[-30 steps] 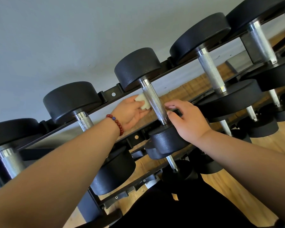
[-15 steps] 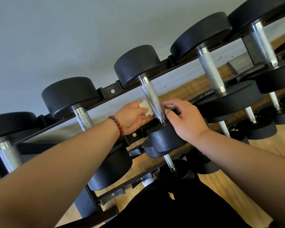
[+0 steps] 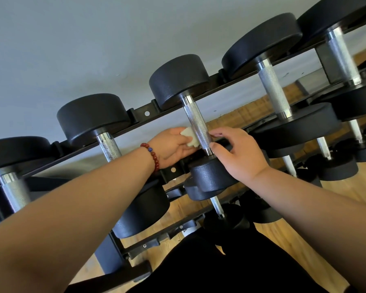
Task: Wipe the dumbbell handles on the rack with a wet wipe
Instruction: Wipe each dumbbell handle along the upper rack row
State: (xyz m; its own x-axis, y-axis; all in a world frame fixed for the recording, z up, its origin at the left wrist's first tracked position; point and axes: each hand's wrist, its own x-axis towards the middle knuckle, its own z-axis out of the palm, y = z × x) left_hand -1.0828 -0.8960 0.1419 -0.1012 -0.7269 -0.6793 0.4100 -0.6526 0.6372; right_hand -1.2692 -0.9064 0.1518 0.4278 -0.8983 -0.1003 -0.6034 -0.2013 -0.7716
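Note:
A black rack (image 3: 145,113) carries several black dumbbells with knurled chrome handles. The middle dumbbell's handle (image 3: 195,120) runs from its far head down to its near head (image 3: 209,176). My left hand (image 3: 173,145), with a red bead bracelet at the wrist, pinches a folded white wet wipe (image 3: 190,137) against the left side of that handle's lower end. My right hand (image 3: 239,154) is at the handle's right side, thumb and forefinger curled round its lower end just above the near head.
Neighbouring dumbbell handles (image 3: 109,145) (image 3: 274,92) lie left and right on the top tier. Lower tiers hold smaller dumbbells (image 3: 217,206). A grey wall (image 3: 93,39) stands behind; wooden floor (image 3: 347,193) lies below. My dark clothing (image 3: 220,267) fills the bottom centre.
My left hand has slid the wipe down the handle from its middle to its lower end. My right hand has stayed at the handle's base. The view has shifted slightly.

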